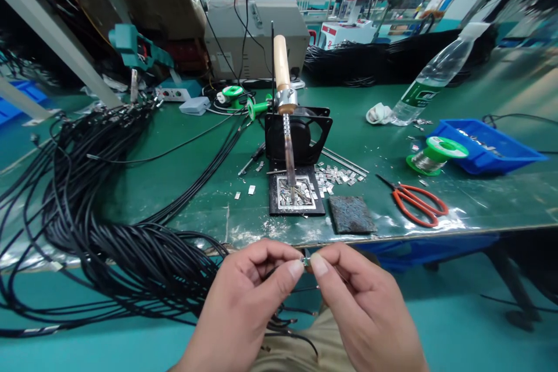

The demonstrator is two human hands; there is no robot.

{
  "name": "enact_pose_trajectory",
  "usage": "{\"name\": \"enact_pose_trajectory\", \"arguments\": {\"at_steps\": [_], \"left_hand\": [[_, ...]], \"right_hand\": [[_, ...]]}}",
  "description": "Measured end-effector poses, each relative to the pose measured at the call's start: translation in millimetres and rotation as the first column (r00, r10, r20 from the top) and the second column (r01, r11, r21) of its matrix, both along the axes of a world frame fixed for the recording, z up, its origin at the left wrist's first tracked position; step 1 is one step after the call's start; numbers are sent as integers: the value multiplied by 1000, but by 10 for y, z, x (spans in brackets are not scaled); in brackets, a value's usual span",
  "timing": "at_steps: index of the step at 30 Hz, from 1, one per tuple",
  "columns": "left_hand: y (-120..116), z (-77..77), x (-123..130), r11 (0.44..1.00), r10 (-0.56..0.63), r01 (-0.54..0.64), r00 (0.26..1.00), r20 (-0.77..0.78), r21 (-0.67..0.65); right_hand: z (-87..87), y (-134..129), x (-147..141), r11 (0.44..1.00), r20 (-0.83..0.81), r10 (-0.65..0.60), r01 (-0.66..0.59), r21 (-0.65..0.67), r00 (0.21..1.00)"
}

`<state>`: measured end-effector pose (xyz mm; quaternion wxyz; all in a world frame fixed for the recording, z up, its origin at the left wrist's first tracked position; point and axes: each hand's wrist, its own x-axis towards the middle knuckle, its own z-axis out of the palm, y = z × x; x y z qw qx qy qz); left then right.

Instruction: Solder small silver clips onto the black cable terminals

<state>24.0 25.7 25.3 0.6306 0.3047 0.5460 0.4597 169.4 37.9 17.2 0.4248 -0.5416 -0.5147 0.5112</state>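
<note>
Just off the bench's front edge, my left hand (pixel 253 296) and my right hand (pixel 361 296) meet with thumbs and forefingers pinched. Between their fingertips is a small, shiny metal connector (pixel 306 260), mostly covered by the fingers. A bit of black cable shows under my left fingers, but whether it joins the connector I cannot tell. Other cable ends (pixel 296 321) hang below my hands, over the lap. Beyond them a soldering iron (pixel 282 67) with a wooden handle is clamped tip-down above a small framed tray (pixel 281 206) of metal bits.
A thick bundle of black cables (pixel 143 256) spills over the bench edge at left. Small metal shells (pixel 335 177) lie by the fan (pixel 296 136). Rightward are a scouring pad (pixel 351 215), red-handled scissors (pixel 421 203), a solder spool (pixel 436 155), a blue bin (pixel 492 145) and a bottle (pixel 436 75).
</note>
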Motion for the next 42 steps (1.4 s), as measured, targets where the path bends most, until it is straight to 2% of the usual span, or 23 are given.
{"name": "enact_pose_trajectory", "arguments": {"at_steps": [4, 8, 11, 13, 18, 25, 28, 30, 32, 35, 38, 40, 42], "left_hand": [[-3, -23, 13, 999, 38, -38, 998, 57, -6], [22, 16, -53, 998, -65, 65, 996, 65, -5], [42, 58, -95, 989, -149, 149, 988, 41, -6], [46, 75, -96, 988, -157, 157, 988, 3, 1], [32, 62, -29, 997, -77, 78, 996, -41, 28], [-87, -115, 3, 997, -5, 7, 1000, -28, 82], [-109, -167, 0, 983, 13, 0, 997, -72, 186], [-107, -182, -1, 954, 23, 20, 990, -139, 299], [-101, -203, -6, 895, 61, 53, 969, -239, 442], [-97, -267, -28, 754, 190, 128, 896, -401, 644], [-91, -317, -57, 608, 318, 192, 830, -458, 771], [-83, -309, -78, 578, 341, 214, 814, -471, 787], [-72, -269, -103, 608, 318, 231, 806, -499, 760]], "right_hand": [[-8, 21, 20, 996, 12, 83, -83, 20, 996], [-21, -17, 13, 999, 33, 22, -23, 31, 999], [-36, -44, 17, 997, 39, 45, -47, 64, 998], [-54, -42, 40, 994, 50, 70, -75, 85, 996], [-120, 3, 108, 968, 101, 200, -213, 131, 974], [-86, 30, 32, 978, 78, 147, -157, 135, 986], [-35, 35, 4, 984, 27, 144, -146, 98, 989], [-16, 33, 1, 985, -13, 160, -159, 63, 987], [-16, 28, 6, 984, -50, 178, -176, 34, 983], [-43, 17, 18, 980, -66, 198, -198, 12, 978], [-57, 17, 26, 977, -49, 212, -213, -1, 976], [-46, 28, 29, 976, -39, 218, -218, -2, 975], [-28, 42, 32, 976, -29, 219, -219, 12, 975]]}}
